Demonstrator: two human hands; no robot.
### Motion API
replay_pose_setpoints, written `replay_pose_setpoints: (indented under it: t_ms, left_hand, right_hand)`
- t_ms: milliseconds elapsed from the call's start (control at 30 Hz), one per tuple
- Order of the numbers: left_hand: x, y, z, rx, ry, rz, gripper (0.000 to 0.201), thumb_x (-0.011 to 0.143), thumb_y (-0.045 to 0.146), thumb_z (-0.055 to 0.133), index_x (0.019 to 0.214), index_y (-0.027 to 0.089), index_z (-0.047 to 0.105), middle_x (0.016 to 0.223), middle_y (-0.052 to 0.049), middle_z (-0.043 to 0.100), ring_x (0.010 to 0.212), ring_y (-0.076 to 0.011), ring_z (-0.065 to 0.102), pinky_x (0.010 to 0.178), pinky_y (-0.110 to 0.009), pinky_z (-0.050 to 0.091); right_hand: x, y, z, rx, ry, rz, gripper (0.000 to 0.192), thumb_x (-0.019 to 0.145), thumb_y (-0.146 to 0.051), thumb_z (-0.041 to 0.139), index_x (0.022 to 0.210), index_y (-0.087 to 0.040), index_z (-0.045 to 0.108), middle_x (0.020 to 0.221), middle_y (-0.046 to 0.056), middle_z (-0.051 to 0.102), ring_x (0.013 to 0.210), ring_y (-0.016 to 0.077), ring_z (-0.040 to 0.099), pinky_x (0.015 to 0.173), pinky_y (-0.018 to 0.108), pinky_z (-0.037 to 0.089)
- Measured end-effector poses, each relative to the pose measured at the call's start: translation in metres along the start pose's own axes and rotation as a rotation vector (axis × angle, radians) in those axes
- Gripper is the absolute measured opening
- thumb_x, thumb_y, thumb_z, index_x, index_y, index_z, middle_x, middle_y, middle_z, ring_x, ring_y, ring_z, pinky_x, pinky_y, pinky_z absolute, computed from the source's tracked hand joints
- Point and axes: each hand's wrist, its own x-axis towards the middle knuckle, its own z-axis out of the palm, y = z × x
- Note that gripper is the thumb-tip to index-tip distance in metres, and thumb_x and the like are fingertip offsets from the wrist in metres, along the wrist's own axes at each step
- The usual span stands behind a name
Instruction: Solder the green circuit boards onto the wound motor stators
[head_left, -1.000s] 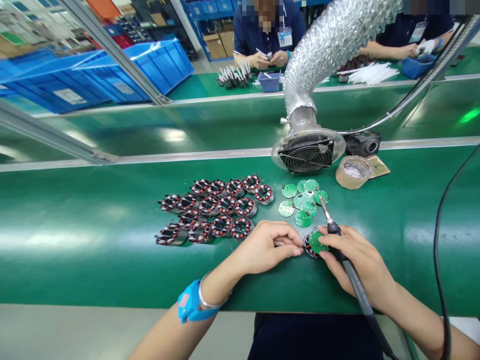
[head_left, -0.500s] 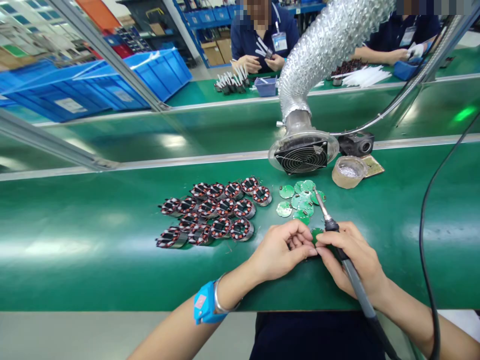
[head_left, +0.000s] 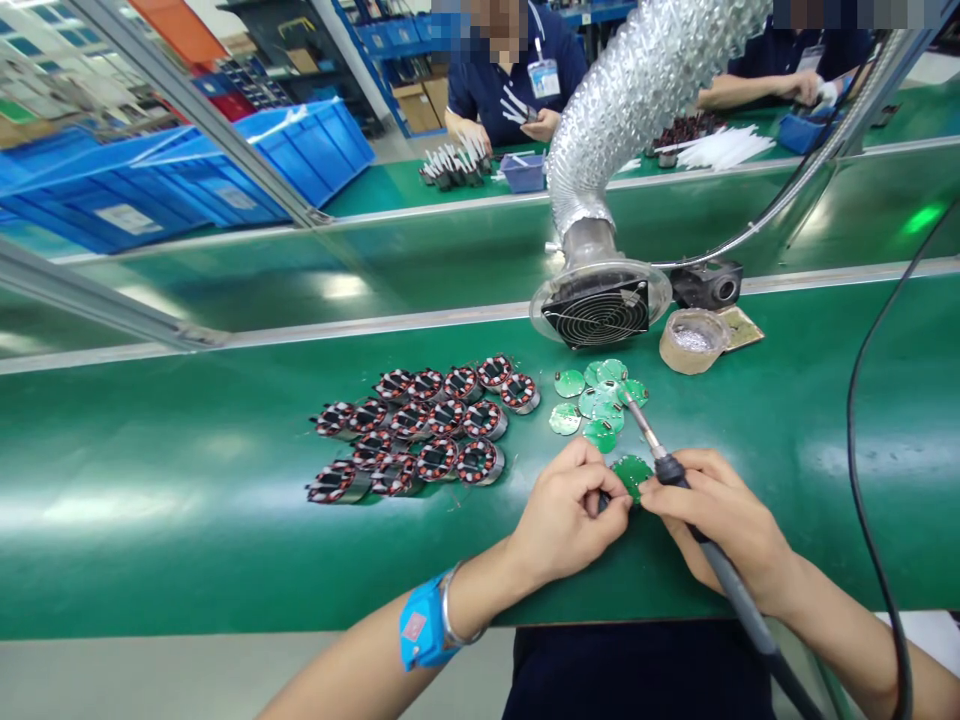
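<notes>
My left hand [head_left: 570, 515] pinches a small motor stator topped by a round green circuit board [head_left: 631, 472] on the green bench mat [head_left: 187, 520]. My right hand [head_left: 724, 520] is closed around a soldering iron [head_left: 679, 480], and its fingertips also touch the green board. The iron's metal tip points up and left over a pile of loose green circuit boards [head_left: 596, 400]. To the left of the hands lies a cluster of several copper-wound stators [head_left: 420, 425].
A fume extractor fan [head_left: 598, 310] on a silver flexible duct [head_left: 645, 90] stands behind the boards, with a solder spool [head_left: 691, 342] beside it. A black cable [head_left: 870, 440] arcs on the right. Two people work at the far bench. Blue crates [head_left: 225, 170] sit at the back left.
My left hand has closed in over the stator and now pinches it together with my right fingertips. The view has drifted slightly, and the iron's tip has dipped toward the loose boards.
</notes>
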Motion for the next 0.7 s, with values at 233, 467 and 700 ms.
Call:
replay_pose_setpoints:
  t_ms: [233,467,700]
  left_hand:
    - [-0.004,-0.002,0.005,0.109,0.089,0.161,0.005,0.075,0.011,0.064,0.072,0.014,0.067,0.074,0.001,0.049,0.050,-0.0028,0.043,0.047,-0.016,0.040]
    - [-0.007,-0.004,0.007,0.188,0.167,0.270,0.003,0.078,0.014,0.066,0.077,0.014,0.069,0.073,0.000,0.052,0.050,-0.0034,0.046,0.047,-0.015,0.042]
    - [-0.007,-0.005,0.011,0.316,0.196,0.322,0.003,0.081,0.017,0.065,0.080,0.015,0.068,0.075,0.000,0.054,0.052,-0.0043,0.048,0.049,-0.015,0.043]
  right_hand:
    - [-0.010,-0.020,-0.035,0.010,0.113,0.106,0.045,0.083,-0.005,0.055,0.126,-0.018,0.058,0.078,0.004,0.061,0.068,0.0160,0.058,0.060,0.031,0.051]
    - [-0.004,-0.041,-0.052,-0.034,0.021,0.172,0.027,0.080,-0.007,0.051,0.104,-0.015,0.061,0.065,0.004,0.060,0.062,0.0176,0.061,0.051,0.030,0.047]
    - [-0.003,-0.038,-0.042,0.005,0.040,0.227,0.021,0.080,-0.007,0.050,0.095,-0.015,0.063,0.063,0.002,0.055,0.051,0.0125,0.052,0.046,0.027,0.043]
